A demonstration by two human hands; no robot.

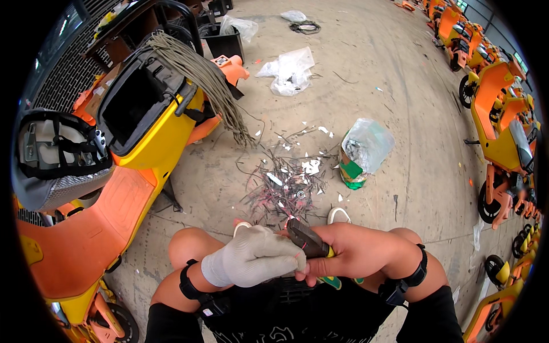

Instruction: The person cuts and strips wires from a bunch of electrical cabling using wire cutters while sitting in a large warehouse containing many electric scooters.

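Note:
A pale grey knitted glove covers my left hand [251,257], its fingers pinched together around a thin red wire [299,250]. My bare right hand [354,248] is closed on a dark hand tool [307,237] with a yellow part near the palm; its exact kind does not show clearly. The wire runs across the tool's side, and the gloved fingertips touch or nearly touch the tool. Both hands are together in front of my body, between my knees. Beyond them on the floor lies a pile of black cable scraps [286,183] mixed with white and reddish bits.
A green and white sack [351,168] with clear plastic stands right of the pile. An orange-yellow scooter [114,200] is at my left, with an open box and rope bundle [197,74] on it. Plastic bags [291,71] lie farther off. Scooters [492,126] line the right.

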